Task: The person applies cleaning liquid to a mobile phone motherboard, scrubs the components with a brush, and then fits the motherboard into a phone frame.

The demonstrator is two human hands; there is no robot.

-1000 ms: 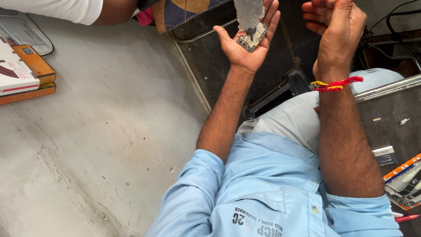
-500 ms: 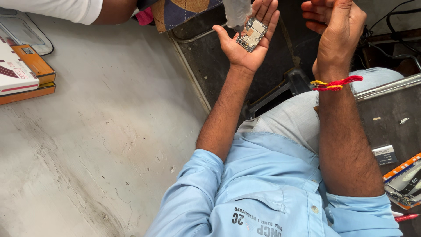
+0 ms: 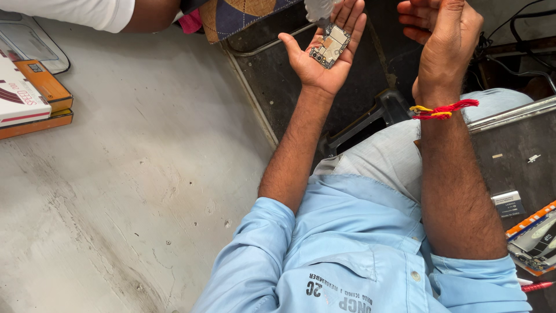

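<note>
Unmoved above grey concrete floor [image 3: 127,191], spread left hand [image 3: 324,55] cradles circuit board [image 3: 330,45].

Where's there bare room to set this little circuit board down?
The pale concrete surface is bare between the stacked boxes at left and the dark metal-edged mat. It is crowded at right: the grey tray holds small bits, with packets below. The circuit board lies in the left hand.

I see my left hand [image 3: 327,55] held palm up, a small circuit board [image 3: 330,46] lying flat on it; my right hand [image 3: 443,35] is raised alongside, holding nothing I can make out.
</note>
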